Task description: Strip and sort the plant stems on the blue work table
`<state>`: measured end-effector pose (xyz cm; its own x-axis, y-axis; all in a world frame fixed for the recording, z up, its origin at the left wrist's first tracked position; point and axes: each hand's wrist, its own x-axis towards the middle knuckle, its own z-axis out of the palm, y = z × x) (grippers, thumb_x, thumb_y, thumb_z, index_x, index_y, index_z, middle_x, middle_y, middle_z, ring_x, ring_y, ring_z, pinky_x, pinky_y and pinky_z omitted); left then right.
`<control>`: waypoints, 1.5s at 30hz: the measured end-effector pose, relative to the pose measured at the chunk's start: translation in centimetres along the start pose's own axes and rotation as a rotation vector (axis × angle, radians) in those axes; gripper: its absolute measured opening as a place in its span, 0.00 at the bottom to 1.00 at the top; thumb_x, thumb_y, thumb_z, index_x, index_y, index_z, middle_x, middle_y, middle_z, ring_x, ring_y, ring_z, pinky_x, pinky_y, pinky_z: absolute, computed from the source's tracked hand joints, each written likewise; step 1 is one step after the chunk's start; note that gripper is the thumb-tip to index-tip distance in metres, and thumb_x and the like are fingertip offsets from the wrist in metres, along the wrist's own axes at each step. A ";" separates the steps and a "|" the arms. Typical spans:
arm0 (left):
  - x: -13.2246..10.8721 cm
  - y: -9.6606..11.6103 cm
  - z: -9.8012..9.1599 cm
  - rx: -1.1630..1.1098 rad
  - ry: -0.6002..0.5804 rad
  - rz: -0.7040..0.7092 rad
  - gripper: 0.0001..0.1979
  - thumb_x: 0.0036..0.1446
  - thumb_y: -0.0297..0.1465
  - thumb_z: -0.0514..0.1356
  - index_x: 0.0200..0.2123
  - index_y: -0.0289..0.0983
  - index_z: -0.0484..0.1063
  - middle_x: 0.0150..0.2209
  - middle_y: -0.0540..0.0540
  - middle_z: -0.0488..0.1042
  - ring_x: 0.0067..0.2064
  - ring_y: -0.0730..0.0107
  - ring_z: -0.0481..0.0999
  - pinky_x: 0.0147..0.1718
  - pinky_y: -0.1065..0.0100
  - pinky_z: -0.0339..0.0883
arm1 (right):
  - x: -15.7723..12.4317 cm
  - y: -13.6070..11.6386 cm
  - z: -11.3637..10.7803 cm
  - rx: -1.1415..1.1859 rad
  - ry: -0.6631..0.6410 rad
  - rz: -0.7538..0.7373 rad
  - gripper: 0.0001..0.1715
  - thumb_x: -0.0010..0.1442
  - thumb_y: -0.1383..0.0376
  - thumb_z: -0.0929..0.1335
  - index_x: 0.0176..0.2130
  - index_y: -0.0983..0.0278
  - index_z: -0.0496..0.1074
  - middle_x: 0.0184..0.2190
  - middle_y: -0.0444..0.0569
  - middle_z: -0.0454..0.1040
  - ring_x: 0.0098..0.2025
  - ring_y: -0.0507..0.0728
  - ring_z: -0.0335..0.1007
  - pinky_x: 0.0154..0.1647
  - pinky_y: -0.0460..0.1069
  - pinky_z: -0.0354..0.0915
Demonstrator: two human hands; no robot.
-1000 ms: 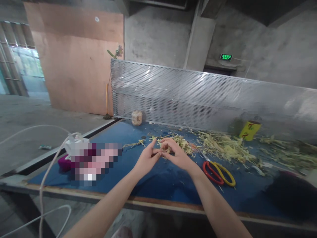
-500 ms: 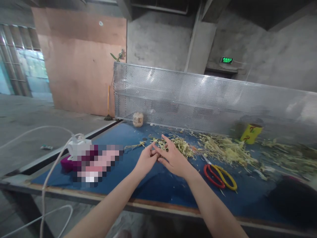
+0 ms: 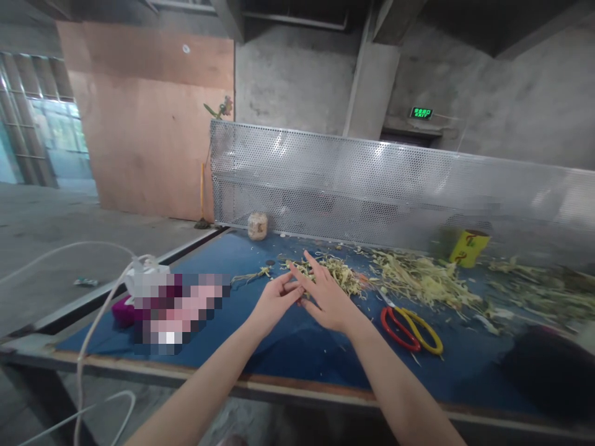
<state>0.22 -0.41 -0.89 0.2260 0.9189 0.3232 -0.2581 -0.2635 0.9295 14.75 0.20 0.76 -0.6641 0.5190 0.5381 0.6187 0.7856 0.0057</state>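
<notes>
My left hand point(image 3: 273, 302) and my right hand point(image 3: 326, 296) meet above the blue table top point(image 3: 297, 347). The right hand's fingers are stretched out and spread, with nothing in them. The left hand's fingertips are pressed together against the right hand's fingers; whatever they pinch is too small to name. Just beyond the hands lies a heap of pale yellow-green plant strips point(image 3: 341, 272). Scissors with one red and one yellow handle point(image 3: 411, 328) lie flat to the right of my right wrist.
More shredded strips point(image 3: 427, 279) spread across the back right. A small jar point(image 3: 257, 226) and a yellow cup point(image 3: 467, 248) stand by the perforated metal panel point(image 3: 372, 186). A white adapter with cable point(image 3: 144, 272) and a magenta object point(image 3: 121, 311) lie left. A dark object point(image 3: 548, 365) lies right.
Both hands were pinching a strand together one second ago. The right hand has since opened and spread its fingers, and both hands dropped slightly toward me.
</notes>
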 end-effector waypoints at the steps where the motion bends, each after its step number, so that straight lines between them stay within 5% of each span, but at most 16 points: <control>1: 0.0 0.1 0.0 -0.001 -0.006 -0.002 0.18 0.44 0.32 0.61 0.39 0.32 0.66 0.31 0.46 0.74 0.28 0.74 0.70 0.27 0.72 0.62 | 0.0 0.0 0.0 -0.003 -0.006 0.000 0.37 0.56 0.63 0.60 0.60 0.57 0.39 0.62 0.52 0.29 0.62 0.65 0.31 0.56 0.61 0.45; 9: 0.0 0.0 -0.1 -0.093 0.050 -0.044 0.21 0.38 0.26 0.64 0.40 0.31 0.70 0.35 0.43 0.76 0.35 0.68 0.73 0.37 0.68 0.64 | 0.0 -0.2 -0.2 0.046 -0.015 0.016 0.37 0.55 0.63 0.61 0.60 0.57 0.39 0.61 0.53 0.35 0.61 0.63 0.33 0.55 0.60 0.46; 13: 0.3 0.2 -0.2 -0.240 0.209 -0.082 0.23 0.35 0.24 0.66 0.39 0.29 0.71 0.30 0.44 0.77 0.29 0.74 0.72 0.29 0.74 0.63 | 0.1 0.1 0.5 0.269 0.105 0.173 0.44 0.54 0.55 0.62 0.60 0.62 0.34 0.58 0.57 0.45 0.58 0.60 0.44 0.54 0.57 0.50; 16: 0.3 0.7 -0.2 -0.311 0.283 -0.093 0.21 0.33 0.24 0.66 0.36 0.27 0.72 0.27 0.44 0.76 0.23 0.79 0.69 0.22 0.76 0.59 | 0.4 0.7 1.5 0.542 0.157 0.358 0.36 0.53 0.54 0.62 0.56 0.64 0.47 0.49 0.56 0.59 0.43 0.55 0.62 0.44 0.53 0.61; 19: 0.3 1.0 -0.2 -0.347 0.301 -0.084 0.21 0.32 0.24 0.67 0.35 0.27 0.72 0.26 0.44 0.76 0.22 0.79 0.68 0.22 0.75 0.60 | 0.7 1.1 2.3 0.746 0.127 0.434 0.21 0.50 0.56 0.65 0.41 0.65 0.62 0.35 0.49 0.69 0.32 0.52 0.65 0.35 0.49 0.63; 29: 0.4 0.5 -0.2 -0.316 0.303 -0.066 0.29 0.30 0.22 0.67 0.41 0.29 0.67 0.28 0.45 0.76 0.24 0.77 0.69 0.23 0.74 0.59 | 1.2 0.9 2.3 0.854 0.097 0.481 0.08 0.49 0.63 0.64 0.23 0.65 0.64 0.17 0.41 0.65 0.20 0.49 0.62 0.25 0.45 0.59; 45: 0.6 0.3 -0.7 -0.271 0.406 0.063 0.30 0.33 0.26 0.67 0.44 0.29 0.64 0.28 0.47 0.75 0.22 0.81 0.65 0.21 0.75 0.57 | 0.6 0.9 1.3 0.730 0.024 0.298 0.10 0.51 0.65 0.62 0.20 0.65 0.61 0.16 0.39 0.60 0.18 0.46 0.54 0.19 0.42 0.53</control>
<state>-0.40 0.32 -0.54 -0.1686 0.9580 0.2322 -0.5067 -0.2863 0.8132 14.36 1.62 -0.05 -0.4994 0.7416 0.4478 0.3320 0.6413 -0.6918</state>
